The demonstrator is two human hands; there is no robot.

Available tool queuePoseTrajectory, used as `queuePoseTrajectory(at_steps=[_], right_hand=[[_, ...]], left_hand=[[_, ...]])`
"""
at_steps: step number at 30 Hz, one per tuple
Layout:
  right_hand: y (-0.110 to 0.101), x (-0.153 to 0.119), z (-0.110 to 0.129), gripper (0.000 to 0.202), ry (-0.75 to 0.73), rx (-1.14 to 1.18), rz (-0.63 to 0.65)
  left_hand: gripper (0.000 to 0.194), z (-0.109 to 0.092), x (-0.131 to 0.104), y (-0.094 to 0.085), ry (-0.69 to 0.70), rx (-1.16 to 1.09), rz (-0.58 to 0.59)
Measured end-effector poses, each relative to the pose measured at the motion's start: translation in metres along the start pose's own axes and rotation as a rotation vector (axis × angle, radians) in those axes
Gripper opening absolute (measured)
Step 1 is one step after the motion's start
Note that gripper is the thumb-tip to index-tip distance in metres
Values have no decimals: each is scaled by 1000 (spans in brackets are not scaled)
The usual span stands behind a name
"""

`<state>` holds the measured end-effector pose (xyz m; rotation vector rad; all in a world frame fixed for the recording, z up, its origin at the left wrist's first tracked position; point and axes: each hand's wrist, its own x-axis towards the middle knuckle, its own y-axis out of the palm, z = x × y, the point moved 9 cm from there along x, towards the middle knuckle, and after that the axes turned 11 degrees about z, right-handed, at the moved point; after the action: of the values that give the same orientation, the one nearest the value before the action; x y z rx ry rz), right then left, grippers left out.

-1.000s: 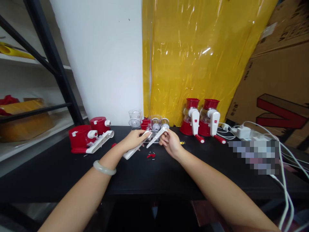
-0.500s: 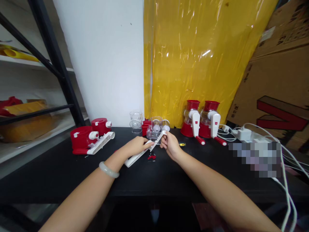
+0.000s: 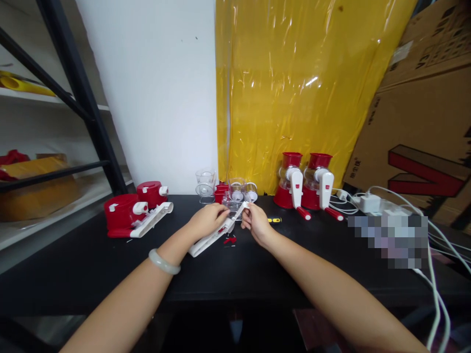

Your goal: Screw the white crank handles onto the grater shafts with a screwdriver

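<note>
In the head view my right hand (image 3: 256, 224) pinches the upper end of a narrow white plastic strip (image 3: 240, 212), which slants down to the left. My left hand (image 3: 208, 220) is closed, its fingers curled together just left of the strip; whatever they grip is hidden. Beneath that hand lies a long white hollow crank handle part (image 3: 206, 244), its near end sticking out on the black table. Small red pieces (image 3: 230, 240) and tiny pins lie just below the strip. A yellow-and-black screwdriver handle (image 3: 274, 220) shows behind my right hand.
Two red-and-white rotary graters (image 3: 292, 184) stand at the back right. Red bases (image 3: 123, 215) with another white crank part (image 3: 152, 219) sit at left. Clear housings (image 3: 205, 184) and drum blades (image 3: 251, 190) stand behind my hands. White cables (image 3: 423, 211) run along the right.
My left fingers have lifted off the strip and drawn slightly back. The strip's lower end now sits closer over the white handle part. My right hand still holds the upper end.
</note>
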<state>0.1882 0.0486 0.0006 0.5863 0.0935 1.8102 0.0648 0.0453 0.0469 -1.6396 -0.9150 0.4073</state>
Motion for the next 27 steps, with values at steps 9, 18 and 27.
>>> queuePoseTrajectory(at_steps=[9, 18, 27], right_hand=[[-2, 0, 11, 29, -52, 49, -13], [13, -3, 2, 30, 57, 67, 117], [23, -7, -11, 32, 157, -179, 169]], left_hand=[[35, -28, -10, -15, 104, -35, -96], [27, -20, -33, -60, -163, 405, -106], [29, 138, -116, -105, -642, 353, 19]])
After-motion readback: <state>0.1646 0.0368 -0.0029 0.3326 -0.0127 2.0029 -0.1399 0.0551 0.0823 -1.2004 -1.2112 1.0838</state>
